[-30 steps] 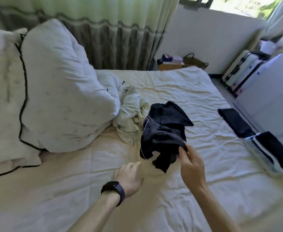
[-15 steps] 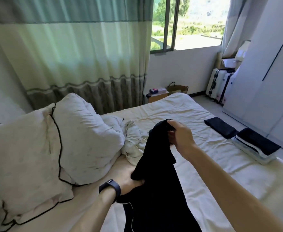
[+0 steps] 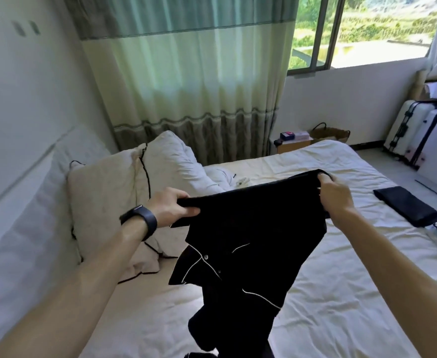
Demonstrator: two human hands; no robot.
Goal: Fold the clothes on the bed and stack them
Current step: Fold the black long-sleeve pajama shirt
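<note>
Shirt (image 3: pixel 251 228) held up over bed (image 3: pixel 354 293)
Left hand (image 3: pixel 172 210) and right hand (image 3: pixel 333 197) each grip its top edge; soft, light, limp cloth, probably best held at the shoulders.

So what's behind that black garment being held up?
Behind the black garment, gripped by the left hand and right hand, lies the white bed. A scrap of pale crumpled cloth peeks over its top edge; the rest is covered.

Black garment (image 3: pixel 253 228) stretched between left hand (image 3: pixel 172 210) and right hand (image 3: pixel 335 200), above bed (image 3: pixel 341 293).
</note>
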